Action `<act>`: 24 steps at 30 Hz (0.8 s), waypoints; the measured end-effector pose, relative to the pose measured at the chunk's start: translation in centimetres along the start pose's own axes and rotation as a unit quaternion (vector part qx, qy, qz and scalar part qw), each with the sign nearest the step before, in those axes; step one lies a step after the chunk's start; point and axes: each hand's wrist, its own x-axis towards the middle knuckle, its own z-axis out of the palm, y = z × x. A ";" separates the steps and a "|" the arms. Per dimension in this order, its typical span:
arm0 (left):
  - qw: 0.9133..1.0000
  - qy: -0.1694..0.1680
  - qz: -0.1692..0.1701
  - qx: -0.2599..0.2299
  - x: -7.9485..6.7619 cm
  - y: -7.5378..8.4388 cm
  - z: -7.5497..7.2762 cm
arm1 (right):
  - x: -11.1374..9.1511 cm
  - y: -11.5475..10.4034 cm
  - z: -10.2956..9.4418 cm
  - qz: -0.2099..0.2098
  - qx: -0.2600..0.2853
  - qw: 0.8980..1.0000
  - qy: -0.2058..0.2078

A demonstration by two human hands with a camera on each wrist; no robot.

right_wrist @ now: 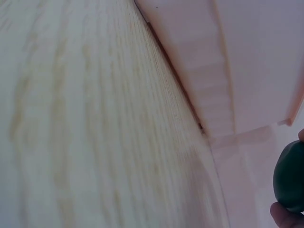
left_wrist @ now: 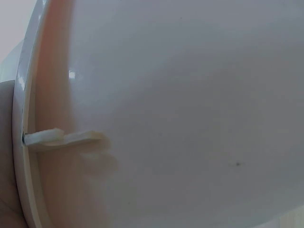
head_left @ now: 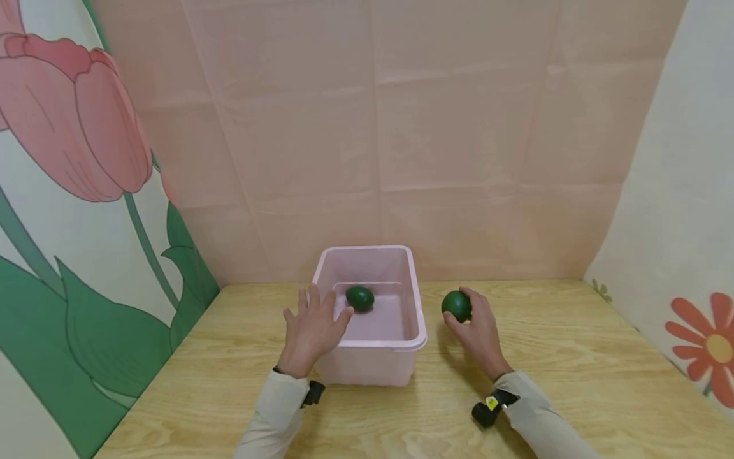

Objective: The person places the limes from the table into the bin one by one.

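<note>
My right hand [head_left: 477,328] holds a smooth, dark green avocado [head_left: 456,306] between thumb and fingers, to the right of a pale pink plastic bin [head_left: 364,366]. The right wrist view catches part of that avocado [right_wrist: 289,178] at its right edge, with fingertips above and below it. A second dark green avocado [head_left: 360,298] lies inside the bin, toward the back. My left hand [head_left: 312,328] is spread over the bin's left rim, fingers straight and thumb reaching over the opening. Close up in the left wrist view are the bin's smooth wall [left_wrist: 180,114] and its rim.
The bin stands on a light wood-grain table [head_left: 550,357]. Behind it hangs a creased pinkish sheet [head_left: 459,140]. A panel with a printed tulip [head_left: 80,115] borders the left, and one with a printed orange flower [head_left: 713,347] borders the right.
</note>
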 end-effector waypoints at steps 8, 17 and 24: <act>1.000 0.001 0.002 0.002 0.0 0.0 0.0 | 0.0 -0.1 0.0 -0.005 0.002 1.000 0.007; 1.000 -0.002 -0.001 -0.002 0.0 0.1 0.0 | -0.2 -0.3 0.0 -0.014 0.003 1.000 0.016; 1.000 -0.001 0.000 0.001 0.0 0.0 -0.1 | -0.2 -0.4 0.0 -0.015 0.007 1.000 0.017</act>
